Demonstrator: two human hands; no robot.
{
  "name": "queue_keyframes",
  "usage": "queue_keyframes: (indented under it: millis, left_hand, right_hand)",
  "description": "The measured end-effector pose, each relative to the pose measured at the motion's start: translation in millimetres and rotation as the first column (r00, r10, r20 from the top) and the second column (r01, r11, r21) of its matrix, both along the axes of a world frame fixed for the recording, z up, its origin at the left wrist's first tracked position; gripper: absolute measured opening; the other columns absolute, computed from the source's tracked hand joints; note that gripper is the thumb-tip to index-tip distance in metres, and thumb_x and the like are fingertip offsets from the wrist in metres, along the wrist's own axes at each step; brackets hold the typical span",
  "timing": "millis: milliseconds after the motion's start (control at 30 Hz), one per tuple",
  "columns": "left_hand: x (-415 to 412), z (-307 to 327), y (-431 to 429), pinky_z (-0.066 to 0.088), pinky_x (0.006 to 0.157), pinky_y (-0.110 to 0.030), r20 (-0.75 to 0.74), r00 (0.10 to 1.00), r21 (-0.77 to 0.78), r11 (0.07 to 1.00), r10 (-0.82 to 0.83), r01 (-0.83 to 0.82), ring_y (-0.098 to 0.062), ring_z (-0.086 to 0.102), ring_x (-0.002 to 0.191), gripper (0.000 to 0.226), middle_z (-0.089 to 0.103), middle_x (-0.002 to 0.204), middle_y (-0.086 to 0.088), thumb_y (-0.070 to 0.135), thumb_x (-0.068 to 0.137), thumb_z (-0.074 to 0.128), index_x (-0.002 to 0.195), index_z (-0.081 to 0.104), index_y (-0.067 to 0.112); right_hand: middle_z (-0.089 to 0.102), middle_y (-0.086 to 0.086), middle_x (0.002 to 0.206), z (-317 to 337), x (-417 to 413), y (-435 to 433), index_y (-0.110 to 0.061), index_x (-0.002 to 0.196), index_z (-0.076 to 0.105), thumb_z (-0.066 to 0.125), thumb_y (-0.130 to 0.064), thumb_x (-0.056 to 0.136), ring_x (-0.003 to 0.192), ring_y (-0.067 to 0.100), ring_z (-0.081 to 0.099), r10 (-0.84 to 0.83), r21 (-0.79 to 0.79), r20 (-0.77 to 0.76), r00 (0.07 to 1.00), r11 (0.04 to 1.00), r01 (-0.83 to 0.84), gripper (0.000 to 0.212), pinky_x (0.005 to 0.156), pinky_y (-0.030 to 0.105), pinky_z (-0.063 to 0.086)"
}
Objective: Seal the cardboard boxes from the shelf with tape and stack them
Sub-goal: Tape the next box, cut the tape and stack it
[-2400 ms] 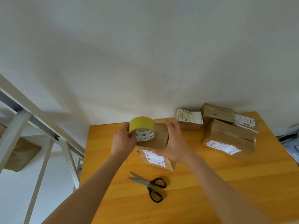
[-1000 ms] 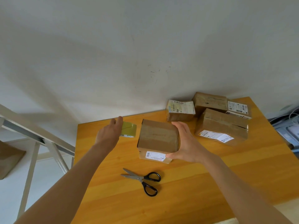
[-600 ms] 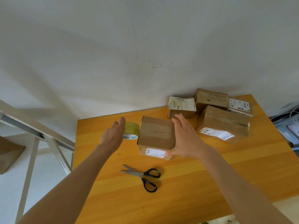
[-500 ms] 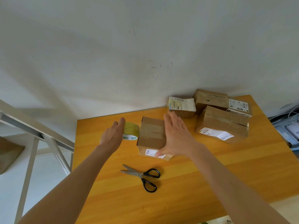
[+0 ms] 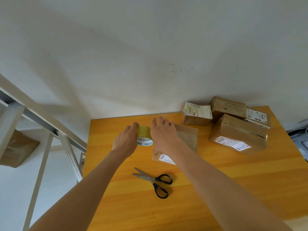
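Mid-frame, the right hand [image 5: 164,139], fingers straight, has left the box [image 5: 187,139] for the tape [image 5: 144,131] the left hand [image 5: 125,142] grips; another strip seems next.

A left hand [image 5: 125,141] grips a yellow tape roll [image 5: 144,136] towards the back of an orange wooden table [image 5: 233,180]. The right hand [image 5: 164,139], fingers straight, reaches beside the roll, partly covering a brown cardboard box [image 5: 187,137]. Black-handled scissors [image 5: 154,180] lie nearer. Three labelled boxes [image 5: 236,130] cluster far right.

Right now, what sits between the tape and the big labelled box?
In the head view, a small box lies there, with the right hand over part of it.
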State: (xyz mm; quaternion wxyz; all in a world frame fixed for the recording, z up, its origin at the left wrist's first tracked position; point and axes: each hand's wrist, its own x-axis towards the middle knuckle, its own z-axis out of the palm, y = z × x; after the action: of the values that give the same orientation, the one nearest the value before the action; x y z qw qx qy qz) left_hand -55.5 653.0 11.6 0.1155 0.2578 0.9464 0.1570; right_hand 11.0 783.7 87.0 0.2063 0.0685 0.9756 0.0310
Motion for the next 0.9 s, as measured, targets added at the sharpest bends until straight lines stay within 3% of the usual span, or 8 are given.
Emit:
queue_keyframes:
  millis: [133,233,300,400,567,667,767,900]
  left_hand:
    - [1,1,-11,0.042,0.052,-0.034,-0.001,0.997,0.101,0.992,0.075,-0.075,-0.032,0.061,0.08,0.04,0.061,0.107,-0.009,0.015,0.095,0.048,0.133,0.036,0.02]
    - [-4,4,-17,0.04,0.047,-0.032,0.01,0.985,0.24,0.955,0.175,-0.172,-0.026,0.055,0.066,0.041,0.064,0.093,-0.011,0.013,0.096,0.045,0.135,0.036,0.019]
    - [-6,10,-16,0.049,0.046,-0.037,0.116,0.961,0.382,0.882,0.25,-0.275,-0.023,0.058,0.062,0.038,0.062,0.083,-0.005,0.012,0.097,0.044,0.133,0.04,0.02]
    - [-7,20,-12,0.058,0.055,-0.036,0.363,0.888,0.552,0.702,0.283,-0.449,-0.023,0.064,0.081,0.032,0.063,0.098,-0.007,0.01,0.095,0.05,0.126,0.047,0.015]
    - [4,23,-3,0.06,0.066,-0.036,0.541,0.816,0.6,0.587,0.203,-0.544,-0.022,0.062,0.098,0.019,0.061,0.103,-0.003,0.011,0.095,0.054,0.113,0.053,0.017]
    - [13,21,6,0.059,0.059,-0.032,0.495,0.852,0.621,0.617,0.17,-0.483,-0.016,0.061,0.091,0.017,0.061,0.097,0.0,0.012,0.098,0.048,0.111,0.05,0.022]
    - [25,16,20,0.057,0.06,-0.045,0.413,0.899,0.578,0.721,0.145,-0.382,-0.02,0.062,0.084,0.016,0.061,0.09,-0.001,0.009,0.097,0.045,0.108,0.048,0.02]
    - [46,6,41,0.05,0.054,-0.042,0.304,0.947,0.469,0.849,0.104,-0.244,-0.022,0.061,0.073,0.023,0.061,0.084,0.002,0.009,0.094,0.049,0.104,0.042,0.028]
  right_hand:
    - [0.024,0.025,0.147,8,2,1,0.004,0.15,0.005,0.085,-0.049,0.067,0.134,0.041,0.031,-0.005,-0.068,-0.035,0.999,0.998,0.003,0.127,0.113,0.051,0.03]
    - [0.025,0.021,0.146,16,2,7,0.0,0.15,0.007,0.084,-0.059,0.062,0.133,0.038,0.033,-0.034,-0.218,-0.092,0.995,0.976,0.013,0.132,0.112,0.046,0.032]
    - [0.027,0.018,0.144,19,2,11,-0.004,0.15,0.007,0.083,-0.063,0.058,0.132,0.035,0.034,-0.068,-0.328,-0.139,0.988,0.944,0.018,0.133,0.109,0.042,0.034]
    - [0.017,0.013,0.151,14,5,17,-0.008,0.153,0.001,0.084,-0.06,0.059,0.138,0.03,0.028,-0.12,-0.477,-0.17,0.978,0.879,0.024,0.135,0.111,0.035,0.03]
    - [0.01,-0.004,0.149,-16,20,29,-0.012,0.152,0.009,0.089,-0.039,0.062,0.135,0.02,0.029,-0.244,-0.63,-0.163,0.956,0.771,0.09,0.123,0.102,0.022,0.03]
    - [0.008,-0.013,0.143,-30,29,39,-0.009,0.151,0.01,0.088,-0.036,0.063,0.134,0.015,0.026,-0.266,-0.666,-0.154,0.952,0.739,0.098,0.121,0.104,0.021,0.03]
    - [0.005,-0.012,0.145,-47,41,51,-0.012,0.153,0.008,0.089,-0.037,0.061,0.139,0.016,0.019,-0.273,-0.674,-0.143,0.951,0.731,0.108,0.125,0.114,0.03,0.03]
    - [0.009,-0.014,0.141,-72,63,68,-0.021,0.149,0.015,0.092,-0.039,0.054,0.135,0.013,0.022,-0.336,-0.687,-0.114,0.935,0.706,0.17,0.124,0.112,0.03,0.03]
